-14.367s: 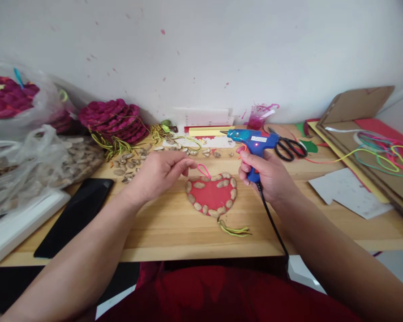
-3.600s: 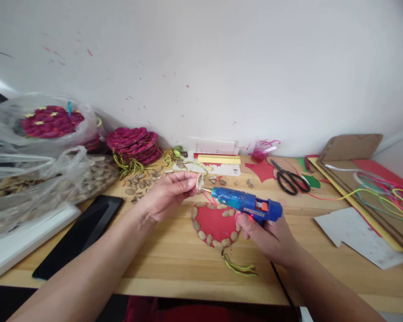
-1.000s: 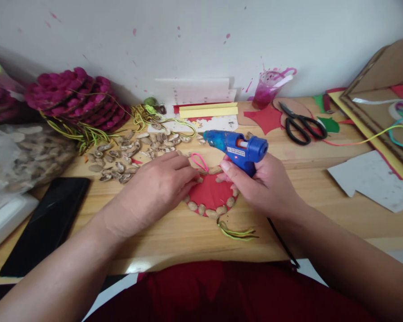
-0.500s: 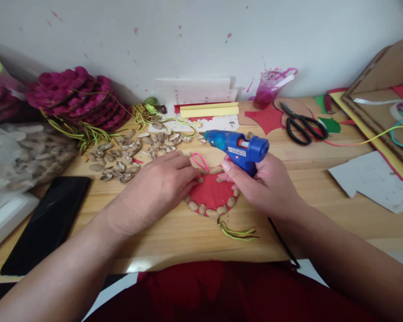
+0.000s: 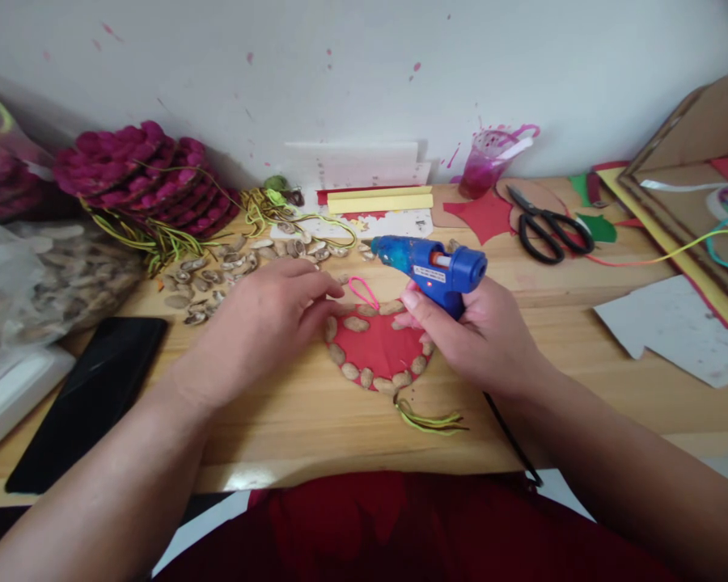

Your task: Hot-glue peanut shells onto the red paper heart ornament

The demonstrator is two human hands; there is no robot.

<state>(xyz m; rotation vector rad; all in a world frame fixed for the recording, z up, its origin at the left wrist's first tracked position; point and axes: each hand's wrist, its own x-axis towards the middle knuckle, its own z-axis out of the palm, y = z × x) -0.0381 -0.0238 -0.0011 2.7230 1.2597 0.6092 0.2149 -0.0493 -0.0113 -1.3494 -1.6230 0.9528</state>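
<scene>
We seem to be gluing peanut shells [image 5: 357, 324] onto the red card [image 5: 379, 345], seven o'clock of the glue gun [image 5: 428, 263] our right hand [image 5: 491, 331] clasps. Our left hand [image 5: 270, 315], fingers apart, likely needs to pinch another next.

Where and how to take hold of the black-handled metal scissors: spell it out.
Take the black-handled metal scissors by their black loop handles, ideally from the near side and above. They appear to lie flat, with the loops on the near side and the narrow metal blades pointing away toward the white wall. The loops should offer an easy hold.
</scene>
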